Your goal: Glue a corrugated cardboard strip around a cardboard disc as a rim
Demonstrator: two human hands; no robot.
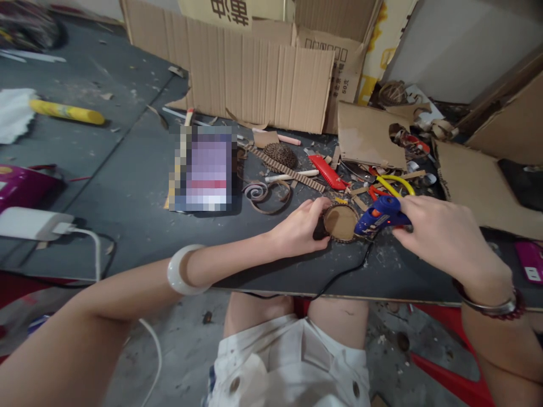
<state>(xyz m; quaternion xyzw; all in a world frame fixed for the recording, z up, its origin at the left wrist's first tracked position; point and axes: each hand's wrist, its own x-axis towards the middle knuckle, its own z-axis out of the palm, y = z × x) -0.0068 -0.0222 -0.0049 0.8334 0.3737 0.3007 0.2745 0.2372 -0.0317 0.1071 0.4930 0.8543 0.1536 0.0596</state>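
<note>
My left hand grips the corrugated rim of a round cardboard disc lying on the dark tabletop. A dark object sits under my fingers at the disc's left edge, partly hidden. My right hand holds a blue hot glue gun over the disc's right side, with its tip close to the rim. A black cord runs from the glue gun over the table's front edge.
Cardboard scraps, a coiled cardboard spiral, a cardboard strip, a red tool and yellow handles lie beyond my hands. A blurred screen device lies to the left. Cardboard sheets stand behind.
</note>
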